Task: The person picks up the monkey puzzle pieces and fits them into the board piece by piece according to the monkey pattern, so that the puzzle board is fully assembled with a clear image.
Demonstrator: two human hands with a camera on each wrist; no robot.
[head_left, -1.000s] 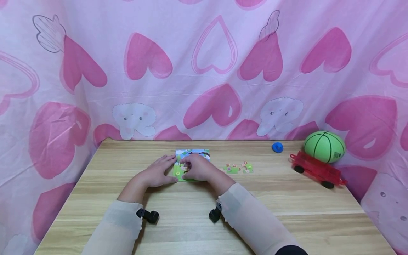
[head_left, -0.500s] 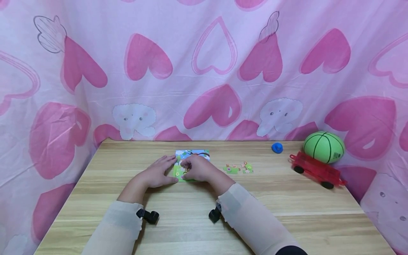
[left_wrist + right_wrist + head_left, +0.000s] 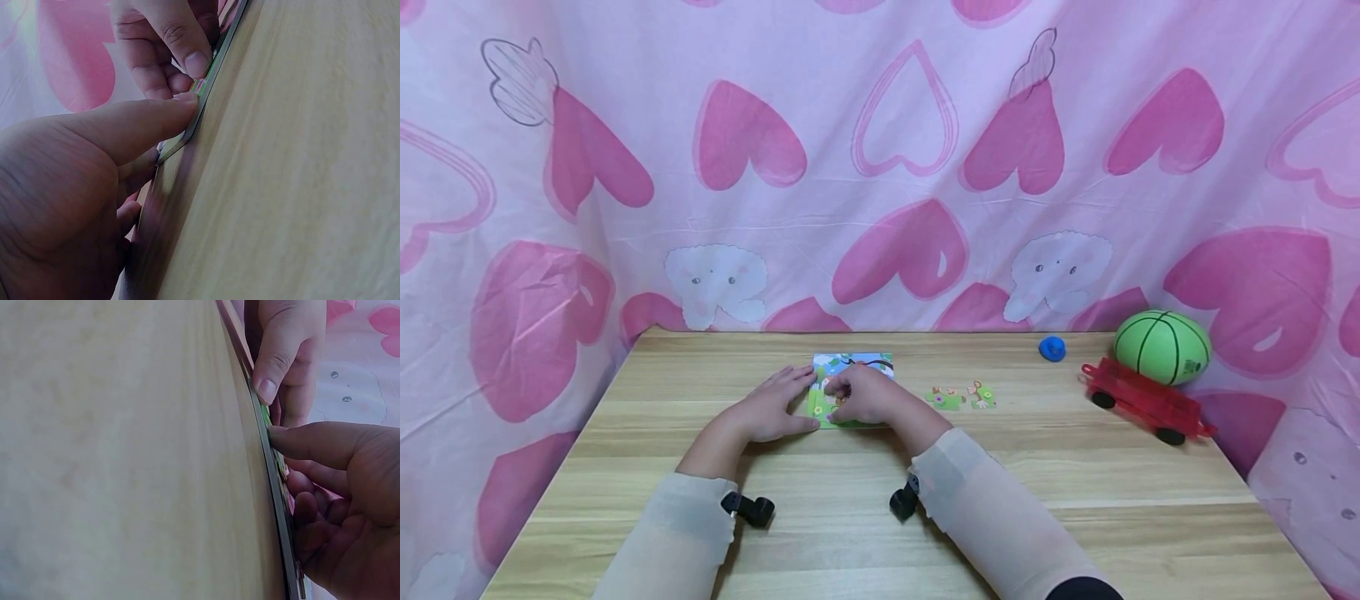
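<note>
A small jigsaw puzzle board with a blue-sky and green-grass picture lies flat on the wooden table. My left hand rests at its left side, fingers stretched to the edge and thumb on the near-left corner. Over the middle of the board, my right hand has thumb and forefinger bent around a puzzle piece within the picture; the hand covers much of it. In the right wrist view, the right thumb touches the board's near edge, close to the left thumb. Two loose green puzzle pieces lie right of the board.
Toward the back right are a small blue knob-like object, a green ball with black lines and a red toy cart with black wheels. A pink heart-patterned curtain hangs behind the wooden table.
Both hands stay at the board, nearly still. The right wrist shifts very slightly. The loose pieces and the toys keep their places.
</note>
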